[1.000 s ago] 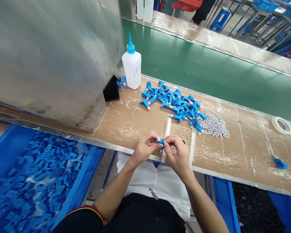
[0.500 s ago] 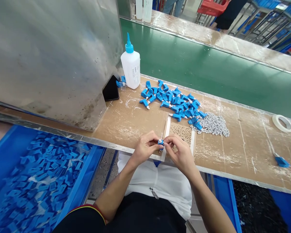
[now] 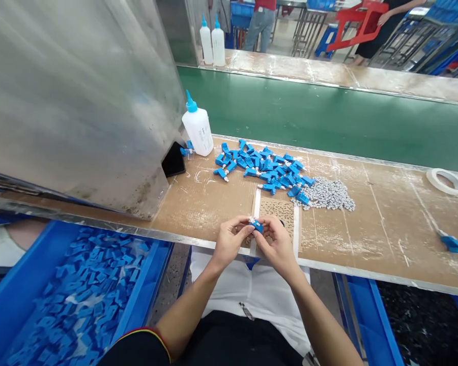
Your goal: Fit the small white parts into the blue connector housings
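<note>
Between my two hands, near the front edge of the bench, is a small blue plastic part [image 3: 256,225] with a whitish end. My left hand [image 3: 231,239] pinches it from the left with thumb and fingertips. From the other side, my right hand [image 3: 277,244] grips it, fingers closed around its edge. Just beyond lies a cardboard patch with dark specks [image 3: 277,207], framed by white tape strips. A heap of similar blue parts [image 3: 270,168] with white tips spreads farther back, touching a pile of small grey pieces [image 3: 330,194].
A white squeeze bottle [image 3: 199,131] stands by a metal panel [image 3: 80,101] at left, near a dark phone-like object [image 3: 173,160]. A tape roll [image 3: 446,181] lies right. Blue bins [image 3: 135,290] flank me below bench height. Beyond runs a green belt [image 3: 309,109]; people stand behind it.
The blue part has turned in my fingers and shows more of its blue side. My camera view has tilted up slightly, bringing two far bottles fully into view. A person's red object shifted behind.
</note>
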`<action>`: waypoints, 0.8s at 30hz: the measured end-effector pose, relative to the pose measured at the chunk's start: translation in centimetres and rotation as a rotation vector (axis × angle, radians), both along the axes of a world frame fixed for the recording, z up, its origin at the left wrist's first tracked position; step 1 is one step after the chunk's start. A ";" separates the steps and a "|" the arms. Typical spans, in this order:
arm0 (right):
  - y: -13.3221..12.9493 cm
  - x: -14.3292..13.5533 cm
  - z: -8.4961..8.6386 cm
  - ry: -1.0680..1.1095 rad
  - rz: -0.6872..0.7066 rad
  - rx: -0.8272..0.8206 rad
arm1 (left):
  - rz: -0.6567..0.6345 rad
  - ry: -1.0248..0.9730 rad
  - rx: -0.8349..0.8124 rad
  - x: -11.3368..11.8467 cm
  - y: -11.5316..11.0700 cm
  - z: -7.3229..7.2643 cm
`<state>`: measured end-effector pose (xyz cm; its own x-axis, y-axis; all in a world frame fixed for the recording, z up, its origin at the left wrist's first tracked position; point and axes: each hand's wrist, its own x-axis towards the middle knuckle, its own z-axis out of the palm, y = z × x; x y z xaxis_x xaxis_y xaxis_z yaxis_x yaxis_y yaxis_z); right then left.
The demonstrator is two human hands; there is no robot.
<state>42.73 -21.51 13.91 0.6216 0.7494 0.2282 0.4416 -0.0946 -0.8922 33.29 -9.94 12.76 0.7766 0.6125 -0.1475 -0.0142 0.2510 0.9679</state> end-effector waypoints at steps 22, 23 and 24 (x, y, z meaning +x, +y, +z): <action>-16.5 14.1 -0.2 -0.679 -0.716 -0.396 | -0.207 0.213 0.976 10.1 4.4 2.4; -19.0 16.4 -0.2 -0.716 -0.780 -0.476 | -0.199 0.270 1.055 10.8 5.3 2.1; -21.2 18.6 -0.1 -0.748 -0.828 -0.546 | -0.198 0.312 1.106 11.4 5.9 1.8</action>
